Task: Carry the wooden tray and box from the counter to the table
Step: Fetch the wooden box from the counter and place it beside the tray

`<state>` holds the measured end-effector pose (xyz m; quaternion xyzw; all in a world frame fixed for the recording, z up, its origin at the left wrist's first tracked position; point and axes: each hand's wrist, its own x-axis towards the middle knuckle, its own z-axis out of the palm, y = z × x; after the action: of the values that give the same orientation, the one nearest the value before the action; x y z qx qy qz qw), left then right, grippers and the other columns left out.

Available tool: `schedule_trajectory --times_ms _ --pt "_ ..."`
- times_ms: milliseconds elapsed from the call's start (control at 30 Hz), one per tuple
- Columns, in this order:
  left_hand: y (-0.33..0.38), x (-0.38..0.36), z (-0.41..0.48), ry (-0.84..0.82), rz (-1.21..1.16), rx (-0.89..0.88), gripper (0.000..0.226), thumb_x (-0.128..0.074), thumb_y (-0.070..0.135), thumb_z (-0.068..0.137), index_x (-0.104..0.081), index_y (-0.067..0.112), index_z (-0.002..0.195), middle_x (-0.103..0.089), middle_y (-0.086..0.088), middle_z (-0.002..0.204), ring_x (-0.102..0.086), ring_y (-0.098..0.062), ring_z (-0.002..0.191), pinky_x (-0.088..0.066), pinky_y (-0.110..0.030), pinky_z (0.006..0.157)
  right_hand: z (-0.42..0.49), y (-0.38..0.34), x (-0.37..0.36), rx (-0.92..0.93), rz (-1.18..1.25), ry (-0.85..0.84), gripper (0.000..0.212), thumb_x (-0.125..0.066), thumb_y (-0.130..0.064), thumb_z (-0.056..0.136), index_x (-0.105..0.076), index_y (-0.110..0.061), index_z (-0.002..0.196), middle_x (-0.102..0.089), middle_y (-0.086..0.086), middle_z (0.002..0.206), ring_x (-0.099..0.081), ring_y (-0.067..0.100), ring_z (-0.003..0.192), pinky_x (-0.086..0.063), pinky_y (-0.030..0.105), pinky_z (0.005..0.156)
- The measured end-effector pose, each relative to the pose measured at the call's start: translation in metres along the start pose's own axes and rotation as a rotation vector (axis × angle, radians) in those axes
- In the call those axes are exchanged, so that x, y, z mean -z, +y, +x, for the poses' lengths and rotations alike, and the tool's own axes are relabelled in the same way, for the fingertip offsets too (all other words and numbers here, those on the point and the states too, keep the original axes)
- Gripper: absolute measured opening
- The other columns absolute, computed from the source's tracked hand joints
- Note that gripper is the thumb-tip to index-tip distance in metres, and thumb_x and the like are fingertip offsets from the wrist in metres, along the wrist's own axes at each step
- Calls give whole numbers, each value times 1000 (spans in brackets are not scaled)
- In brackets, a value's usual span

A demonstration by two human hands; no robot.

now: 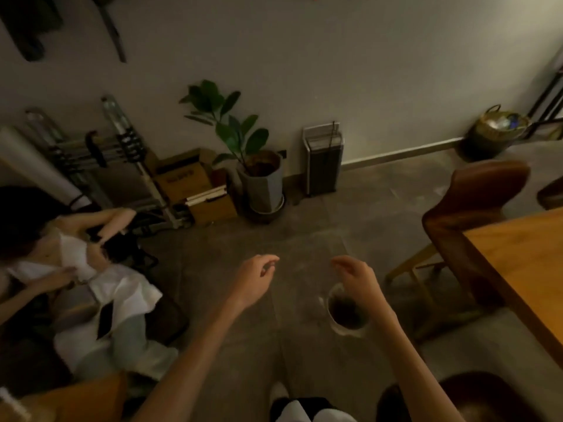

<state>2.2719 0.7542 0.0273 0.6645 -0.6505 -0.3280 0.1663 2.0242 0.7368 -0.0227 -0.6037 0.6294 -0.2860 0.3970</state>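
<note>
My left hand (256, 277) and my right hand (355, 277) are stretched out in front of me over the grey floor, fingers loosely curled and apart, holding nothing. The wooden table (524, 269) shows its corner at the right edge of the view. No wooden tray, box or counter appears in this view.
A brown chair (475, 208) stands at the table's corner. A small white pot (347, 312) sits on the floor under my right hand. A person (61, 269) sits at the left. A potted plant (259, 175), cardboard boxes (189, 178), a folded ladder (128, 156) and a basket (496, 129) line the wall.
</note>
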Motion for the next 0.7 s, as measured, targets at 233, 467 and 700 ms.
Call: schedule_trajectory --times_ms 233,467,700 --pt "3 79 182 1 71 -55 34 -51 20 101 -59 24 134 -61 2 132 -60 -13 116 -50 -26 92 172 -69 -4 55 114 114 24 -62 -11 94 -71 -23 112 -72 -10 102 -68 0 94 -55 20 84" --pt "56 112 424 -76 201 -310 32 -51 22 101 -61 23 132 -62 3 129 -60 -13 113 -43 -21 87 367 -62 52 -63 28 359 21 -64 -16 93 -74 -20 111 -75 -4 104 -69 8 96 -55 25 87" --pt "165 82 636 -273 329 -592 33 -57 20 96 -63 18 128 -65 -5 127 -59 -20 116 -48 -34 100 467 -41 139 -437 -131 373 38 -44 -43 102 -63 -22 127 -65 5 128 -55 25 124 -44 47 107"
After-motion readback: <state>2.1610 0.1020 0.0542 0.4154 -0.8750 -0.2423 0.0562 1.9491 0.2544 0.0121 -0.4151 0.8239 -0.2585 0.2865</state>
